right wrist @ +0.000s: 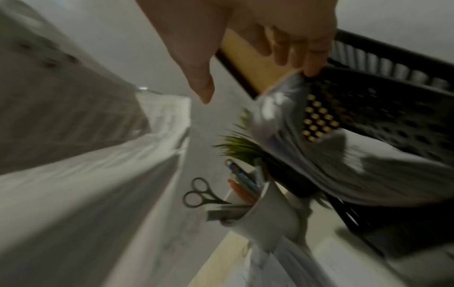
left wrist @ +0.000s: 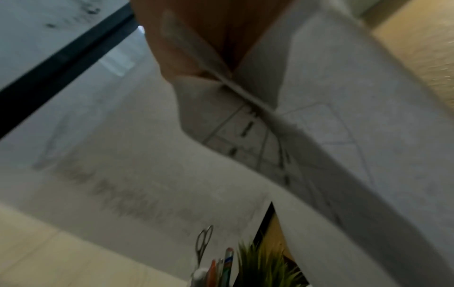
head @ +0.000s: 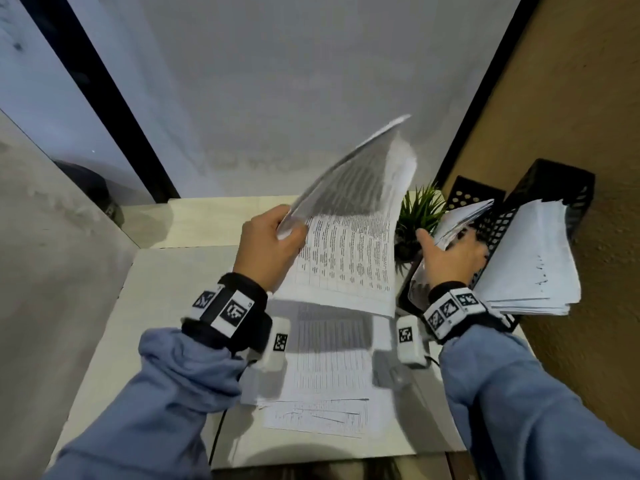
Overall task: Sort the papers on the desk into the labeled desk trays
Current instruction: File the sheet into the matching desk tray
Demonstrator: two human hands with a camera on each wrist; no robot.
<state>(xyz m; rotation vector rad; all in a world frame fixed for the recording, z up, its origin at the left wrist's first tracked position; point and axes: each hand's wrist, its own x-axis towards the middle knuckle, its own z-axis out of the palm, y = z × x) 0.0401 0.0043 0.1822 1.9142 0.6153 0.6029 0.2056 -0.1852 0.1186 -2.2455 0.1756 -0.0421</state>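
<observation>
My left hand [head: 289, 233] pinches the corner of a few printed table sheets [head: 349, 237] and holds them raised and curled above the desk. The left wrist view shows that hand [left wrist: 196, 48] gripping the sheets [left wrist: 343, 116] from below. My right hand [head: 450, 247] reaches into the middle black tray [head: 498, 223], thumb spread, fingertips on the bent papers [head: 464, 214] in it. In the right wrist view the hand [right wrist: 260, 77] touches the tray papers [right wrist: 319, 155] beside the perforated tray wall [right wrist: 368, 108]. More printed sheets [head: 332, 368] lie flat on the desk.
The top tray [head: 554, 181] holds a thick paper stack [head: 530, 258] against the brown wall. A small green plant [head: 419, 213] stands left of the trays. A white cup [right wrist: 265, 217] with pens and scissors [right wrist: 199, 194] stands beside it. A grey partition borders the desk [head: 166, 306] on the left.
</observation>
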